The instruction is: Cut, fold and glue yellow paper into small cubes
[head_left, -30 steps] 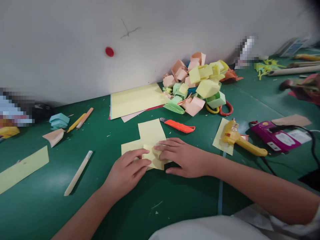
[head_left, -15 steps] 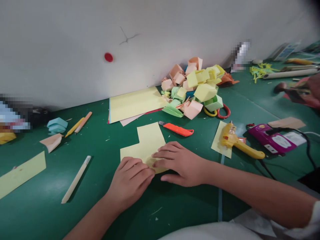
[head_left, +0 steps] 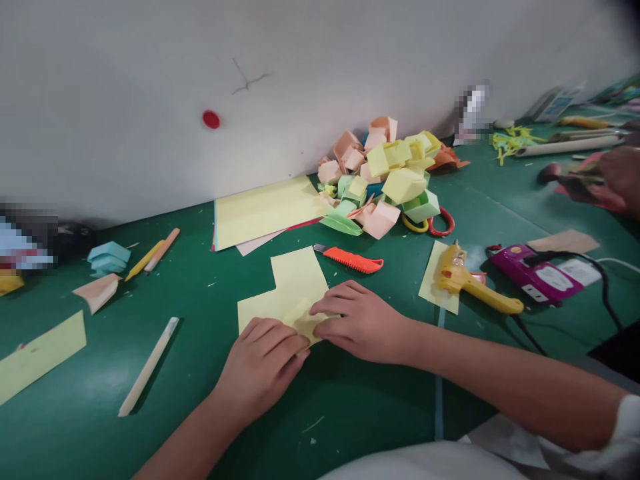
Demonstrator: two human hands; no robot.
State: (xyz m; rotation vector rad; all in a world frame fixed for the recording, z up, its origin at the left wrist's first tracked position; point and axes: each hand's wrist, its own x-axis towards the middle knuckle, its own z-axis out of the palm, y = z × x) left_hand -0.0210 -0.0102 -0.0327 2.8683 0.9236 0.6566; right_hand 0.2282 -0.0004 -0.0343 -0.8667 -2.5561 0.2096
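A pale yellow paper cut in a stepped shape (head_left: 297,273) lies on the green table before me, its near edge bent up into a fold. My left hand (head_left: 265,363) is closed on that near edge, thumb against bent fingers. At the right part of the fold, my right hand (head_left: 365,323) pinches the same paper, its thumb mostly hidden under the fingers. Just beyond the sheet rests an orange utility knife (head_left: 353,259) with some blade showing.
Folded paper pieces (head_left: 385,177) are heaped at the wall beside scissors (head_left: 441,222) and stacked paper sheets (head_left: 265,210). A yellow glue gun (head_left: 463,280) and a purple power strip (head_left: 543,273) with cords lie right. A rolled paper stick (head_left: 149,367) lies left. Another person's hand (head_left: 623,173) shows far right.
The paper's near edge has been lifted and bent over away from me. My right thumb has drawn in beneath the fingers. The view has shifted slightly.
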